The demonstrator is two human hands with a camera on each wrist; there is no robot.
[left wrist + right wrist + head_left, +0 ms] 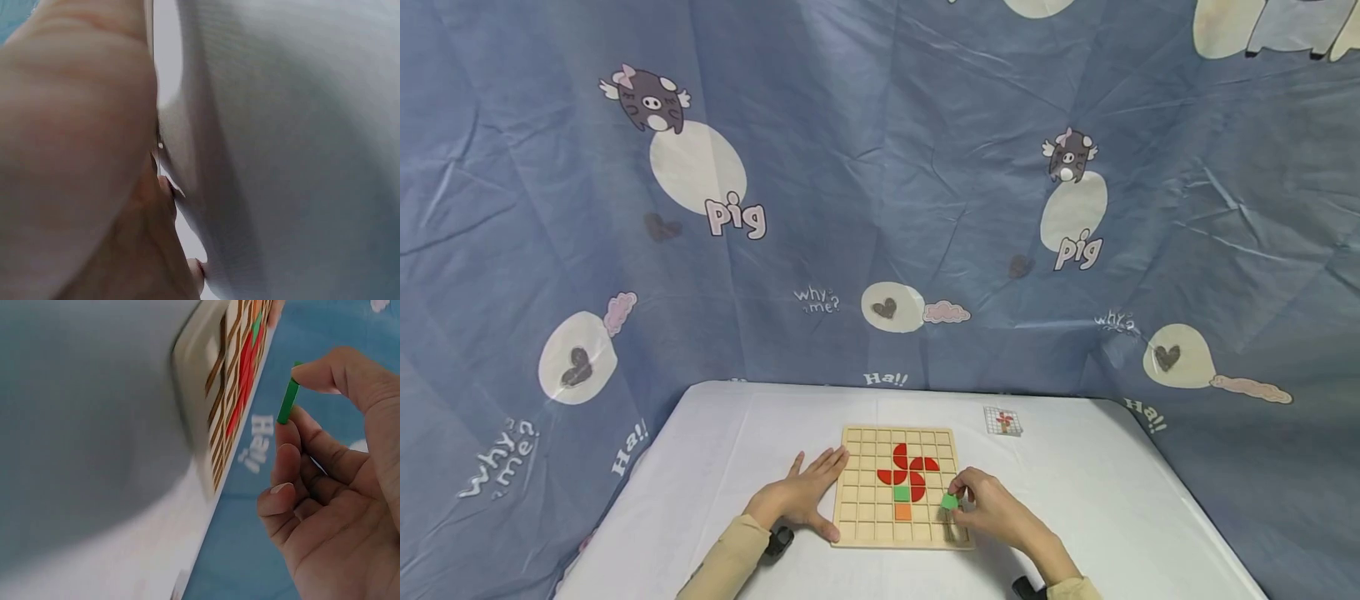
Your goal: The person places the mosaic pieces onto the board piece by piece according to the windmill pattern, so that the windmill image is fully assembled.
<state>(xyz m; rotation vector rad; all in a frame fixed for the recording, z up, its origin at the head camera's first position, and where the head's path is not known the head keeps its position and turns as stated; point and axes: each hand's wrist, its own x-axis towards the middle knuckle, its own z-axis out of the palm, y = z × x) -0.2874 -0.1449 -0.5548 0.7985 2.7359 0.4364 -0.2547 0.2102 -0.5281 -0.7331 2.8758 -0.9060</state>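
Note:
A square wooden grid board (859, 533) lies on the white table. Several red rounded pieces (900, 456) form a pinwheel on it, with a green square (902, 494) and an orange square (903, 512) in a column below. Between thumb and fingertip, my right hand (996, 510) pinches a flat green square tile (289, 401) above the board's right side. My left hand (805, 492) has its fingers spread and touches the board's left edge. The left wrist view shows mostly blurred skin of the left hand (75, 144) and white cloth.
Beyond the board's top right corner lies a small pattern card (1003, 422) with a grid and a red design. White cloth (760, 442) covers the table. A blue printed curtain (880, 208) hangs around the back and sides.

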